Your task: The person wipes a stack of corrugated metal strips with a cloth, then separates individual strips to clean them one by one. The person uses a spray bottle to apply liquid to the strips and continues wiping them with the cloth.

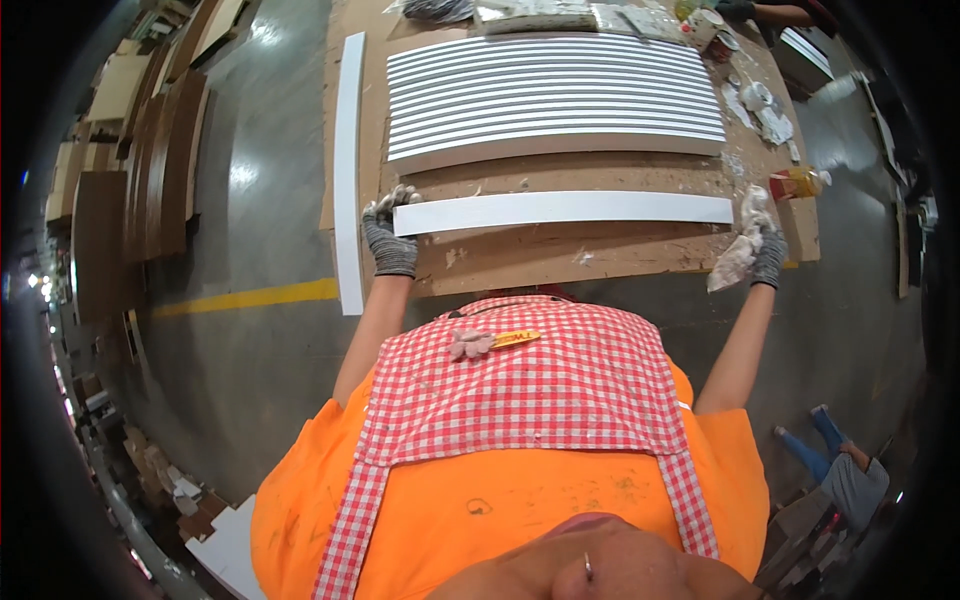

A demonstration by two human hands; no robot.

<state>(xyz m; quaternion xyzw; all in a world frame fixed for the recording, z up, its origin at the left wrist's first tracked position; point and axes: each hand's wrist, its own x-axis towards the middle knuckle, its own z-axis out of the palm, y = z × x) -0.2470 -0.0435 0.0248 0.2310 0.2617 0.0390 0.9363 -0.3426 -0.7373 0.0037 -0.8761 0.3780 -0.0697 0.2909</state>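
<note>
The long white strip (563, 210) lies flat on the brown worktable (520, 255), stretched crosswise between my two gloved hands. My left hand (389, 232) curls over its left end, fingers closed on the corner. My right hand (762, 240) sits just past the strip's right end, closed around a crumpled whitish rag (738, 258); whether the rag touches the strip I cannot tell.

Just beyond the strip, farther from my hands, a wide panel of grey and white slats (553, 98) lies on the same table, close to the strip but apart from it. Outside my left hand, a second white strip (347, 170) runs lengthwise along the table's left edge, passing right beside my left wrist. Past my right hand, a small yellow and red bottle (797, 183) lies on its side near the table's right edge, with scraps of white paper (762, 110) and a couple of tins (712, 30) farther up that side.

Near me, a yellow utility knife (512, 339) and a bit of cloth are tucked at the top of my red checked apron (530, 385). Nothing lies on the strip between my hands. Low on my right, another person (845, 470) crouches on the grey floor, well apart from the table.
</note>
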